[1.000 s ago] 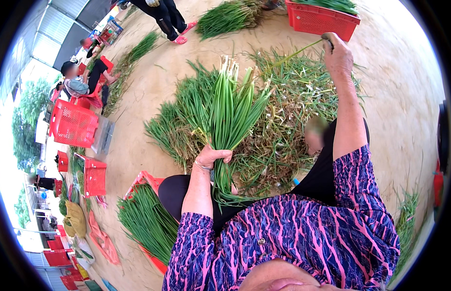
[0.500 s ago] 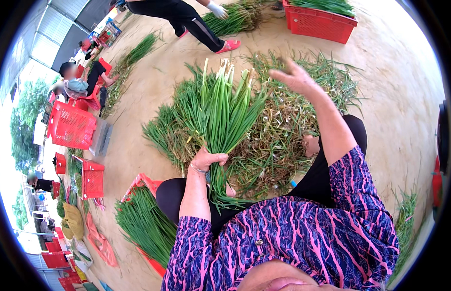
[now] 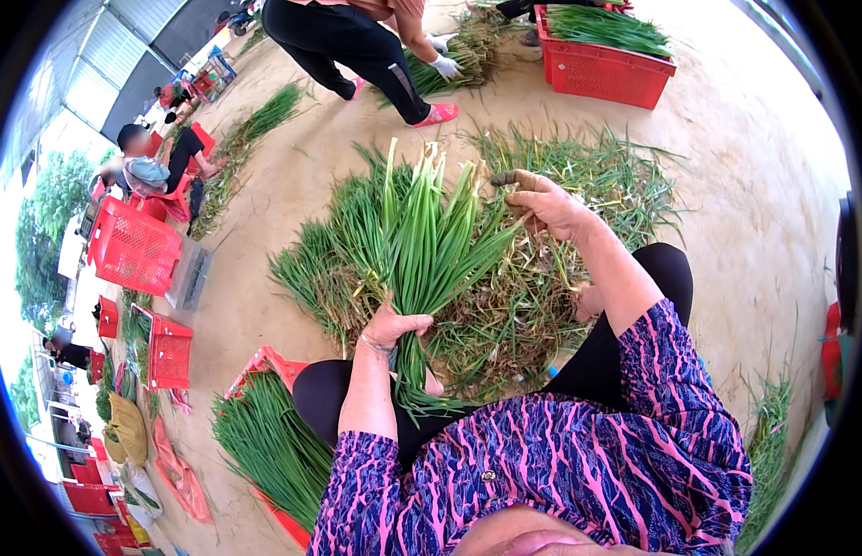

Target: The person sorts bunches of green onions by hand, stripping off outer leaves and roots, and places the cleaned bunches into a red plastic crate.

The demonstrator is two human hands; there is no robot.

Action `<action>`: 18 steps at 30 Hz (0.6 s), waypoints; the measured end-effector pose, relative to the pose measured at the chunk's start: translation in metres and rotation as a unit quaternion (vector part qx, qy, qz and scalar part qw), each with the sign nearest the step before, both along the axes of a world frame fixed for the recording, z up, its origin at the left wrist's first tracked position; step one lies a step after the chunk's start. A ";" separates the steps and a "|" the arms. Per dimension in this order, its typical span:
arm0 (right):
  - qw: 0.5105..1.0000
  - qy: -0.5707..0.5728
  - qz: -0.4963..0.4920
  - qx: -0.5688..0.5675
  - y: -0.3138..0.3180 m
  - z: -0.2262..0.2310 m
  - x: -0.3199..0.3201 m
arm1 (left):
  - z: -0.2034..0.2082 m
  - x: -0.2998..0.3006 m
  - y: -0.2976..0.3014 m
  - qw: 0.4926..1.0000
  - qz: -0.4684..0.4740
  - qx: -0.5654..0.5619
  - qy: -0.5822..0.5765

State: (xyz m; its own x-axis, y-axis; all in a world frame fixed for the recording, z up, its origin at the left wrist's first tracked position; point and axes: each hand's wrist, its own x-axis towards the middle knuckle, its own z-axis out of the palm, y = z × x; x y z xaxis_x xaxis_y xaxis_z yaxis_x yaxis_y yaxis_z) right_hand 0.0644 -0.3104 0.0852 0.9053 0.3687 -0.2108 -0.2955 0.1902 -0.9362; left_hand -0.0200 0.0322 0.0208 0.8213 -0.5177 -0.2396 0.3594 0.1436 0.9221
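Note:
My left hand (image 3: 390, 328) is wrapped around the leafy lower part of a bunch of garlic chives (image 3: 427, 250). The pale, trimmed-looking base ends point away from me, while the leaf tips hang down over my lap. My right hand (image 3: 548, 202) is beside those base ends on the right. Its fingers are apart, with a dark covering or soil on the longest-reaching one, and I see nothing held in it. Beneath both hands lie a heap of loose green chives (image 3: 306, 264) on the left and a pile of stripped leaves and debris (image 3: 533, 320) on the right.
At my left knee stands a red crate (image 3: 281, 360) filled with chives. A person in dark trousers (image 3: 357, 46) with white gloves bends over a heap beyond. Another red crate (image 3: 607, 77) of chives stands far right; stacked crates (image 3: 134, 246) and seated people are at left.
My right hand has come down and left, closer to the base ends of the bunch. My left hand keeps its grip. The person beyond now reaches with both gloved hands to the far heap.

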 end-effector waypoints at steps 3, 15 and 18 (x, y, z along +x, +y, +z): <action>0.996 0.009 -0.067 0.055 -0.003 0.013 0.005 | -0.001 0.003 0.013 0.999 0.029 -0.004 -0.017; 0.758 -0.073 0.084 -0.643 0.010 -0.028 -0.002 | 0.000 0.020 -0.014 0.973 0.209 0.054 -0.081; 0.991 0.061 0.097 -0.070 0.051 -0.064 -0.036 | 0.004 0.017 -0.065 0.939 0.217 0.227 -0.139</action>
